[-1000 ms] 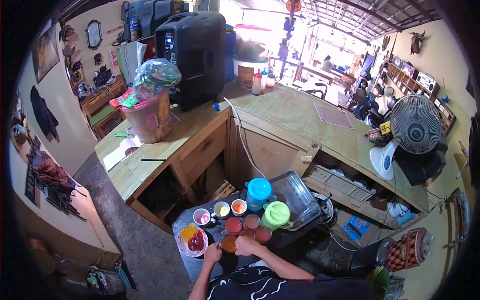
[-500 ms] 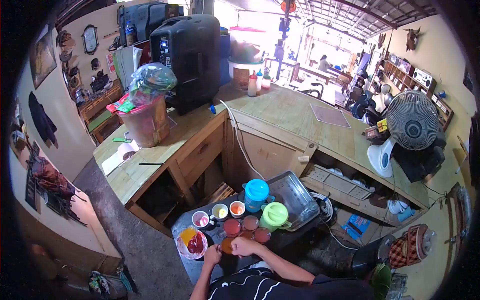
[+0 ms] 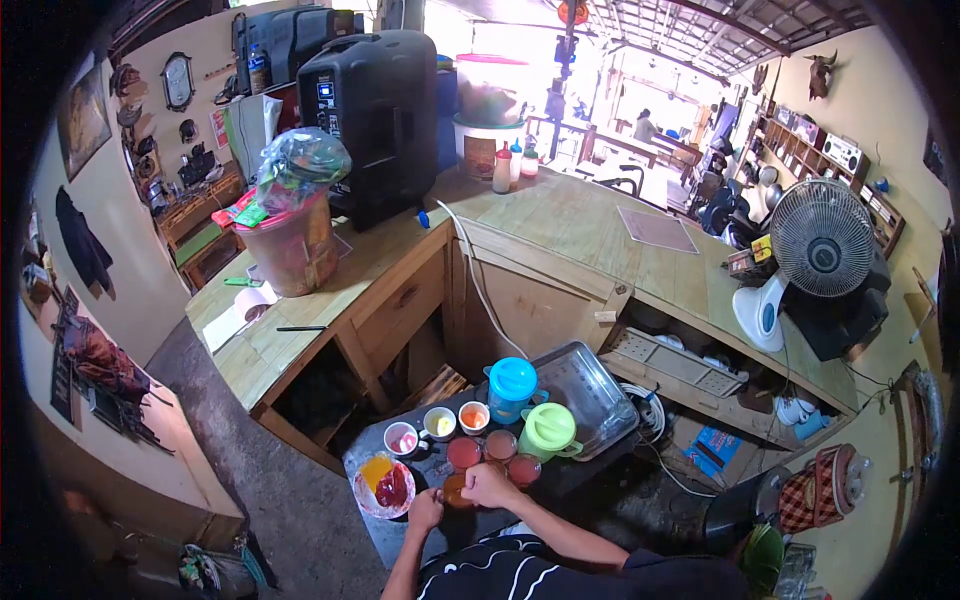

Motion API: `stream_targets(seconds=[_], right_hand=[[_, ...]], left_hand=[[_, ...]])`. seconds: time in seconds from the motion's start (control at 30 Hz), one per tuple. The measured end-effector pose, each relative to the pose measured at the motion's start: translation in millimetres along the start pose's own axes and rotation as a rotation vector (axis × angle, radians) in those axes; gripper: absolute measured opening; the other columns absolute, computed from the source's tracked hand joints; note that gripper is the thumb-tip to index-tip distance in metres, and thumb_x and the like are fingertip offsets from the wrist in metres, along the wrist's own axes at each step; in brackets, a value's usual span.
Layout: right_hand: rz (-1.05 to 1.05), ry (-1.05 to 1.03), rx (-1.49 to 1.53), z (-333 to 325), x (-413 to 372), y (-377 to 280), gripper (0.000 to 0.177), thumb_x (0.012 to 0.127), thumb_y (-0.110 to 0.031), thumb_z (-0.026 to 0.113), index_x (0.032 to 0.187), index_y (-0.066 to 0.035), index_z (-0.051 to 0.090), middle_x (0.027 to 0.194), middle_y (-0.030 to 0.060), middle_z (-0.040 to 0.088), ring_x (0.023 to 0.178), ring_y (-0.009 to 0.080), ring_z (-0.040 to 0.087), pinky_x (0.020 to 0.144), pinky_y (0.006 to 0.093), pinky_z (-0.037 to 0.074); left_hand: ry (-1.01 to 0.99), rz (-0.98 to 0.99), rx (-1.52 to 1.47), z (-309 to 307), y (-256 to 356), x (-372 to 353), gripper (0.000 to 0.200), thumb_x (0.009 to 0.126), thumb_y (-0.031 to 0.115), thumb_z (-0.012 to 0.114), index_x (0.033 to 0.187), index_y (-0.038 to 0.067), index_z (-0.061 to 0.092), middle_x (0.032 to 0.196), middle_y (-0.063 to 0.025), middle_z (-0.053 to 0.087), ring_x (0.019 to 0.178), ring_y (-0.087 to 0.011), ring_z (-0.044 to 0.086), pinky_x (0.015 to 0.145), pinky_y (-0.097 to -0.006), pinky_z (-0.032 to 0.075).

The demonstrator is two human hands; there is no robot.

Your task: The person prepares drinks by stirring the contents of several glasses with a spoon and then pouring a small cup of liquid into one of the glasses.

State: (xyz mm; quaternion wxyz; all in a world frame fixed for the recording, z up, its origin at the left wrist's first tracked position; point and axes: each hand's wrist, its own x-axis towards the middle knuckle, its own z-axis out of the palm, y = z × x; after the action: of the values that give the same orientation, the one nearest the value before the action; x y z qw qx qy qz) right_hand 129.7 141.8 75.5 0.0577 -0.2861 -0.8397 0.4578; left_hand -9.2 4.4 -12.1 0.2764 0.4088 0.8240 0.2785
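Orange-brown drink shows in a glass point(image 3: 456, 492) at the near side of a group of glasses on a low dark table point(image 3: 368, 448). Just left of it, the left hand point(image 3: 427, 510) is closed, fingers curled in; the right hand point(image 3: 488, 485) is closed too, over the glass's right side and partly covering it. Whether either one grips something small cannot be told.

Beyond the right hand stand glasses of reddish-pink drink point(image 3: 464, 454), one of them mostly hidden. Farther left, three white cups point(image 3: 440, 423) stand in a slanting row, with pink, yellow and orange contents from left to right. A bowl point(image 3: 364, 503) near the left hand contains something yellow and something glossy dark red.

To the far right of the glasses are a blue lidded pitcher point(image 3: 511, 392) and a light green lidded pitcher point(image 3: 549, 434), beside a rectangular metal tray point(image 3: 592, 395). A blue box point(image 3: 712, 448) lies farther right, its print too small to read.

Wooden counters point(image 3: 520, 212) meet at a corner beyond, bearing a black loudspeaker point(image 3: 372, 130) with a lit blue display, squeeze bottles point(image 3: 502, 170), a labelled bucket point(image 3: 485, 148) whose wording is illegible, and, at right, a fan point(image 3: 822, 248).
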Motion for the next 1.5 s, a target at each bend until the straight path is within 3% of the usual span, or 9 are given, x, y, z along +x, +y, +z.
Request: stream_targets(seconds=[0.13,0.23,0.43,0.63,0.83,1.03,1.23,1.43,1.5], right_hand=[[0.06,0.069,-0.417,0,-2,-3,0.019,0.066,-0.015,0.068,0.061,0.0,0.057,0.062,0.0108,0.064,0.056,0.0216,0.063,0.054,0.0353,0.049],[0.138,-0.421,-0.046,-9,-3,-14,0.019,0.065,-0.016,0.07,0.064,0.001,0.06,0.064,0.0163,0.064,0.058,0.0289,0.063,0.057,0.0377,0.05],[-0.005,0.191,-0.176,2,-2,-3,0.019,0.067,-0.015,0.069,0.064,0.002,0.062,0.059,0.0137,0.063,0.054,0.0232,0.064,0.055,0.0388,0.051],[0.142,-0.404,0.052,-6,-3,-5,0.019,0.066,-0.016,0.071,0.066,-0.001,0.06,0.063,0.0166,0.063,0.059,0.0302,0.064,0.056,0.0405,0.049],[0.016,0.208,-0.318,1,-2,-7,0.016,0.068,-0.014,0.068,0.065,-0.001,0.06,0.059,0.012,0.063,0.054,0.0224,0.063,0.053,0.0355,0.049],[0.114,-0.352,0.177,-1,1,2,0.017,0.065,-0.015,0.07,0.063,-0.002,0.059,0.06,0.0129,0.062,0.06,0.0292,0.063,0.055,0.0384,0.048],[0.03,0.19,-0.175,0,0,-3,0.018,0.065,-0.014,0.07,0.061,-0.003,0.057,0.06,0.0116,0.062,0.056,0.0241,0.062,0.053,0.0358,0.047],[0.136,-0.389,0.253,2,4,1,0.019,0.062,-0.016,0.071,0.064,-0.003,0.057,0.062,0.0142,0.061,0.059,0.027,0.062,0.054,0.0378,0.046],[0.066,-0.096,0.13,4,4,-3,0.018,0.064,-0.014,0.069,0.064,-0.002,0.057,0.06,0.0135,0.061,0.058,0.0264,0.062,0.054,0.0372,0.047]], left_hand=[[-0.002,0.026,0.031,1,-2,2,0.025,0.089,0.024,0.047,0.09,0.004,0.062,0.086,-0.0255,0.061,0.085,-0.0433,0.059,0.071,-0.0506,0.045],[0.014,0.037,0.038,1,-2,1,0.026,0.089,0.025,0.046,0.089,0.003,0.062,0.084,-0.0255,0.061,0.084,-0.0437,0.058,0.07,-0.0506,0.045],[-0.019,0.008,0.028,-5,5,-1,0.028,0.089,0.026,0.046,0.087,0.003,0.061,0.083,-0.026,0.061,0.083,-0.0438,0.059,0.071,-0.051,0.045],[-0.026,0.015,0.038,-6,5,-1,0.028,0.088,0.026,0.047,0.09,0.002,0.062,0.088,-0.0245,0.062,0.086,-0.0426,0.059,0.074,-0.0509,0.045],[-0.04,0.0,0.031,-5,2,1,0.026,0.088,0.024,0.047,0.09,0.003,0.062,0.088,-0.0238,0.062,0.085,-0.0427,0.059,0.073,-0.0507,0.045],[-0.014,0.027,0.029,-1,-3,3,0.024,0.087,0.024,0.048,0.089,0.004,0.062,0.087,-0.0234,0.062,0.083,-0.0426,0.059,0.071,-0.0507,0.045],[0.007,0.049,0.031,-4,2,0,0.024,0.087,0.023,0.048,0.087,0.004,0.062,0.083,-0.0238,0.061,0.081,-0.043,0.059,0.07,-0.0506,0.045],[-0.037,0.016,-0.035,-7,3,0,0.024,0.088,0.023,0.047,0.086,0.003,0.061,0.083,-0.0244,0.061,0.081,-0.0435,0.059,0.069,-0.0508,0.045],[-0.005,0.046,-0.001,-5,1,0,0.024,0.088,0.023,0.047,0.086,0.003,0.061,0.083,-0.0244,0.061,0.081,-0.0437,0.058,0.069,-0.0507,0.045]])
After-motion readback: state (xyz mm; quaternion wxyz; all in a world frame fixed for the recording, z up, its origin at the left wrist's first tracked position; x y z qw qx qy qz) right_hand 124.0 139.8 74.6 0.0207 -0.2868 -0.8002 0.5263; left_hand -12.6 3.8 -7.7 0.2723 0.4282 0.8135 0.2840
